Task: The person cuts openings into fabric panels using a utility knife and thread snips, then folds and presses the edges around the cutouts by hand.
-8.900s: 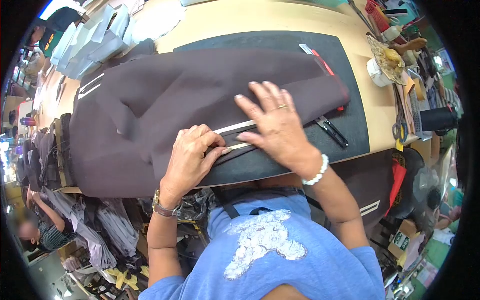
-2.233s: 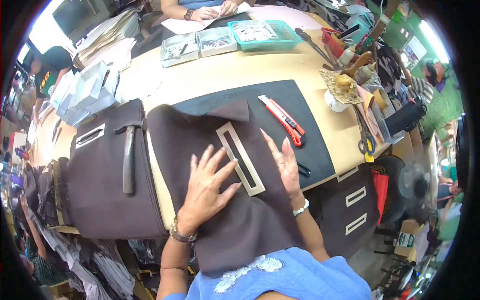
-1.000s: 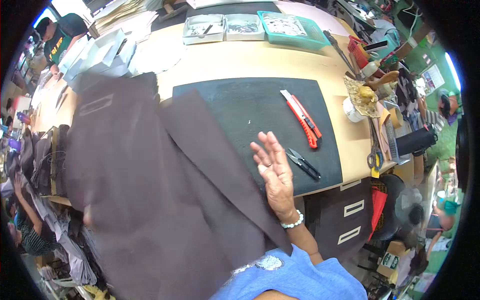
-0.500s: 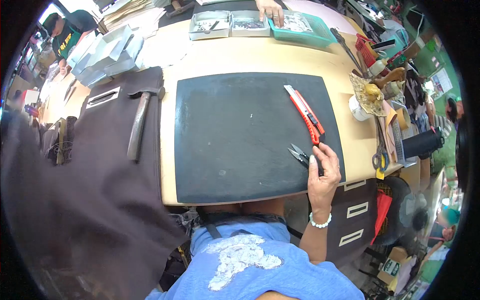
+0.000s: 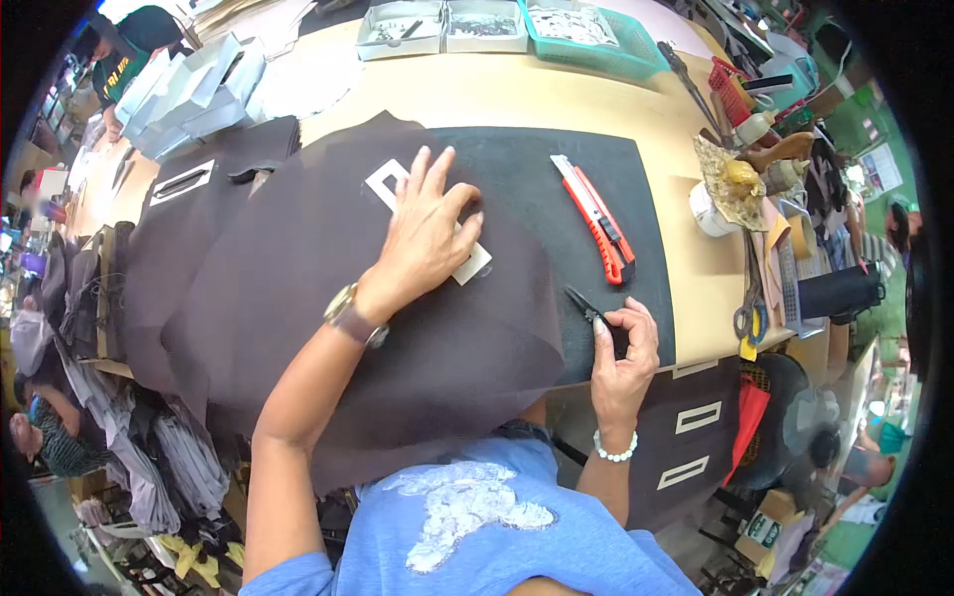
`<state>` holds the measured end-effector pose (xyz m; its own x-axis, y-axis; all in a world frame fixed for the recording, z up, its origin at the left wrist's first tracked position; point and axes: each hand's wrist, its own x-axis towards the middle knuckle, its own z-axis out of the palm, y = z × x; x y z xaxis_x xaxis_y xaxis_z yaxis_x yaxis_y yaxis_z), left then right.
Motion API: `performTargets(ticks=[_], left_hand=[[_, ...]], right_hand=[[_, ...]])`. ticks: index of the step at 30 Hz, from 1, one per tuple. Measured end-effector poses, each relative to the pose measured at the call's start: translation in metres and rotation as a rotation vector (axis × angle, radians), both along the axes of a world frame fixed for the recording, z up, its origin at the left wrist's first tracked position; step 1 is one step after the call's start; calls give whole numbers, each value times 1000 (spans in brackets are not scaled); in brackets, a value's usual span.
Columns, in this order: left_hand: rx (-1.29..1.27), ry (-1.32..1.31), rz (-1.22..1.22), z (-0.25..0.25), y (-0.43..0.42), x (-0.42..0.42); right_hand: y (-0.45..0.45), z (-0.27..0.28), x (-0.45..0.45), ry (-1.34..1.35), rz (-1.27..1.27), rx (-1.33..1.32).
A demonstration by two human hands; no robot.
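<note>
A large dark brown sheet (image 5: 298, 258) lies over the left part of the black mat (image 5: 606, 149). My left hand (image 5: 422, 223) rests on it with fingers bent, across a pale rectangular frame (image 5: 475, 265). The hand covers the frame's middle, and whether it pinches anything is hidden. At the mat's lower right, my right hand (image 5: 626, 348) is closed on small black snips (image 5: 581, 303), whose blades point up and left. Just above them lies a red cutter (image 5: 601, 228) with its blade out.
White boxes (image 5: 400, 30) and a teal basket (image 5: 596, 45) stand at the back. On the right are a white cup (image 5: 711, 209), scissors (image 5: 745, 318) and a black cylinder (image 5: 840, 290). A hammer is mostly under the sheet. A person (image 5: 129, 50) is at upper left.
The brown sheet has moved from the left onto the mat, covering most of the hammer. My left hand has come into view on it. My right hand has closed on the snips.
</note>
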<state>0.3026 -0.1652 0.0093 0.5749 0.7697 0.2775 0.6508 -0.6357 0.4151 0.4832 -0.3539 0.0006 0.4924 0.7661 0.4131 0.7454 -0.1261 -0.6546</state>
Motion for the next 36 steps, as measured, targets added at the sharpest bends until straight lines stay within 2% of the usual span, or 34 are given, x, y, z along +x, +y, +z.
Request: performTargets(ticks=[2, 6, 9, 11, 13, 15, 17, 20, 21, 23, 25, 28, 32, 35, 36], left_hand=[[24, 45, -15, 14, -21, -16], [-101, 87, -74, 35, -88, -34], [-113, 127, -205, 13, -128, -21], [-78, 187, -205, -1, -145, -9], [-17, 150, -210, -9, -157, -2], [30, 182, -207, -14, -167, 0], [-78, 16, -266, -12, -173, -5], [-49, -51, -238, 1, -165, -16], [16, -62, -193, 5, -157, -21], [88, -65, -77, 14, -131, -30], [143, -16, 83, 24, -100, -38], [155, 37, 255, 19, -59, -48], [50, -11, 284, 0, -36, -55], [-70, -17, 284, -6, -34, -56], [-63, -37, 286, -7, -33, -56]], right_hand=[[-1, -4, 0, 34, -48, 31], [-4, -4, 2, 644, -75, 394], [-9, 28, -18, 431, -129, 553], [-13, 46, -41, 353, 71, 595], [-14, 56, -49, 41, 358, 335], [-2, 54, -58, -6, 435, 113], [0, 30, -51, -36, 310, 39], [-5, 11, -31, -127, 109, -49], [-5, 12, -24, -262, 119, -74], [3, 21, -12, -346, 117, -55], [23, 36, 1, -287, 111, -23], [64, 40, 26, -281, 24, -130], [96, 37, 42, -100, -32, -453], [100, 34, 44, 129, 127, -418], [100, 33, 39, 100, 158, -344]])
